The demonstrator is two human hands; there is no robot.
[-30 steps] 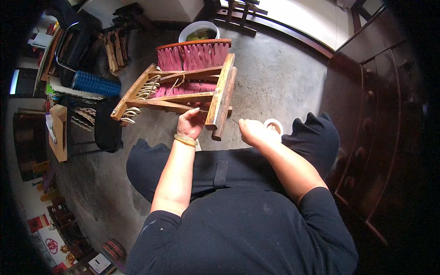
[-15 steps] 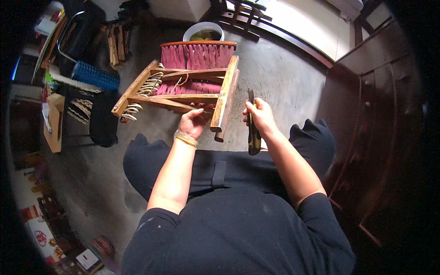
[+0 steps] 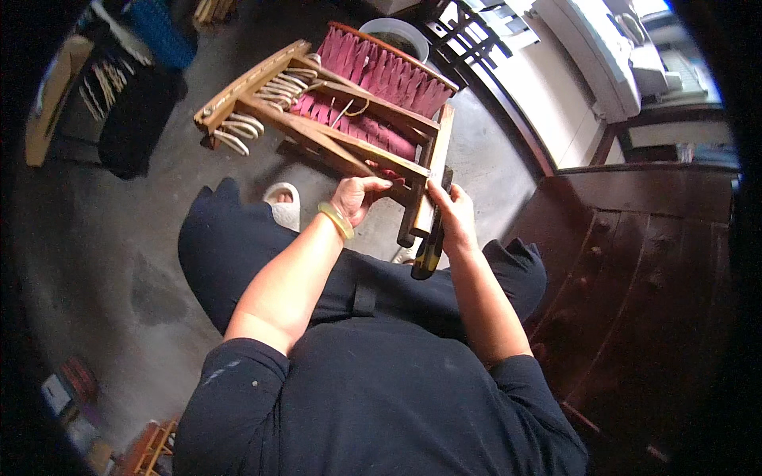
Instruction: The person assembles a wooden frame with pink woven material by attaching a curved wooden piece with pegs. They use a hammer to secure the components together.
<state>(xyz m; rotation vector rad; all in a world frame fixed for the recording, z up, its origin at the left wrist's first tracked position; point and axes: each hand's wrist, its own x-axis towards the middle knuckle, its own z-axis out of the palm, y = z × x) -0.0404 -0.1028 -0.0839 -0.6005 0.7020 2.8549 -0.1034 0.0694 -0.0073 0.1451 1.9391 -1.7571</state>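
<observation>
A wooden folding stool frame (image 3: 381, 156) stands tilted before me, strung with pink fabric strips (image 3: 361, 63) and looped with pale cord (image 3: 279, 89) at its left bar. My right hand (image 3: 458, 218) is closed round a black and yellow utility knife (image 3: 427, 260), held upright against the frame's right leg, the thumb on the wood. On the near side of the frame, my left hand (image 3: 357, 198) is closed, thumb and finger pinched together at a lower rail. What lies between those fingertips is hidden. A loose cord end (image 3: 344, 115) sticks up amid the strips.
Behind the stool is a white bucket (image 3: 397, 36). A dark wooden bench (image 3: 627, 278) lines my right side. At the far left stand a black item (image 3: 143, 127) and a wooden board (image 3: 55, 95). My slippered foot (image 3: 283, 205) shows below the stool.
My right hand, with the knife, has come from free space to the stool's right leg. The view has swung, and the stool now looks more tilted. My left hand stays at the lower rail.
</observation>
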